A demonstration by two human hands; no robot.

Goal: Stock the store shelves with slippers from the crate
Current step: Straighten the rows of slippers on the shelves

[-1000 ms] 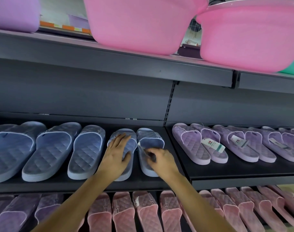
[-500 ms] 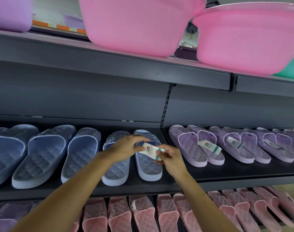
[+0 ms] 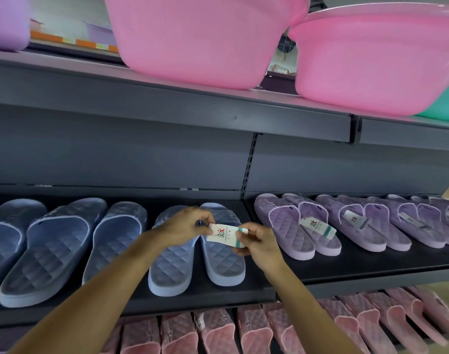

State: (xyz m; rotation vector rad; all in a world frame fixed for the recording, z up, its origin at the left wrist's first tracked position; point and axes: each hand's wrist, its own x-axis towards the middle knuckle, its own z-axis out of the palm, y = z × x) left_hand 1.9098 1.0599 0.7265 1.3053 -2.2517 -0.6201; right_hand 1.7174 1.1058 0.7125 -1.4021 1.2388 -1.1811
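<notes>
A pair of blue quilted slippers (image 3: 172,272) lies on the dark middle shelf (image 3: 346,267), at the right end of a row of blue slippers (image 3: 52,249). Just above that pair, both hands hold a white paper tag (image 3: 224,235) with a green stripe. My left hand (image 3: 185,227) pinches the tag's left end. My right hand (image 3: 256,241) pinches its right end. No crate shows in this view.
Purple tagged slippers (image 3: 295,226) fill the shelf's right half. Pink slippers (image 3: 218,335) line the shelf below. Two pink plastic basins (image 3: 192,39) overhang from the top shelf, with a purple tub at far left and a teal one at far right.
My hands left the blue slippers' straps and lifted the white tag, now held stretched between them. The view has shifted slightly right and closer.
</notes>
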